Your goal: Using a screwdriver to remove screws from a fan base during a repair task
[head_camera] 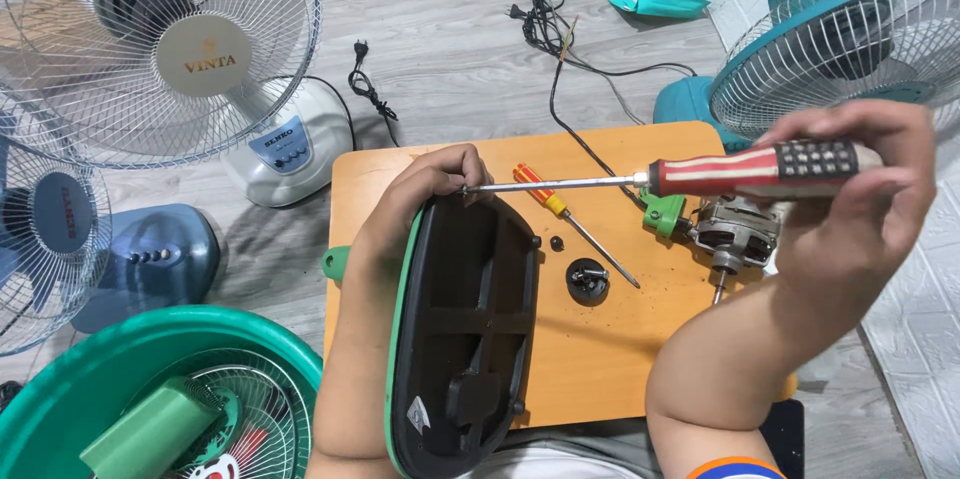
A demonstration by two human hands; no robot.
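Across the orange bench point(600, 359), my left hand point(420, 194) gripped the upturned green fan base point(465, 329) while my right hand point(860, 189) clenched the red-handled screwdriver point(700, 177) at an edge screw, loose motor point(735, 229) already lying alongside.

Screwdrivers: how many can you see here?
2. The red-and-white-handled screwdriver is in the right hand, its tip at the top of the black fan base that the left hand steadies. The orange-handled screwdriver lies on the wooden board. Others may be hidden.

Right hand point(860, 189) gripping red-handled screwdriver point(700, 177), left hand point(425, 189) steadying black fan base point(465, 329).
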